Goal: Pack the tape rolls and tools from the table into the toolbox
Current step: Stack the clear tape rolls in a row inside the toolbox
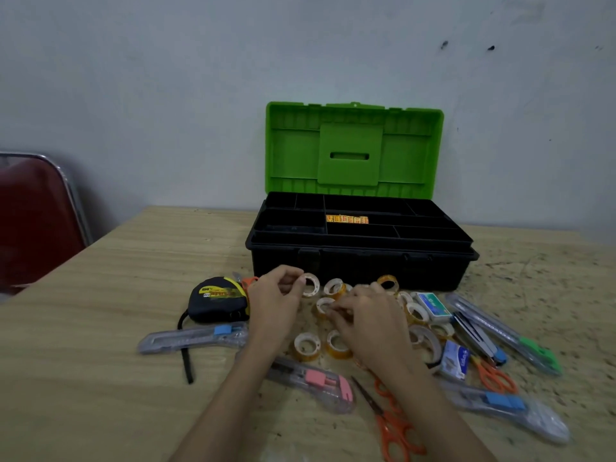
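Observation:
A black toolbox [360, 265] with its green lid [353, 148] raised stands at the back of the table; a yellow strip [346, 219] lies in its compartment tray. Several small clear tape rolls lie in front of it. My left hand [275, 303] pinches one tape roll [311, 284] just before the box's front wall. My right hand [370, 320] has its fingertips on another tape roll [322, 306] lying on the table. Two more rolls [306, 345] lie between my wrists.
A black and yellow tape measure [218, 300] sits left of my left hand. Clear utility knives [193, 338] lie left, front and right. Orange scissors [395, 425] lie near my right forearm. A staple box [433, 305] and a red chair [36, 218] are also here.

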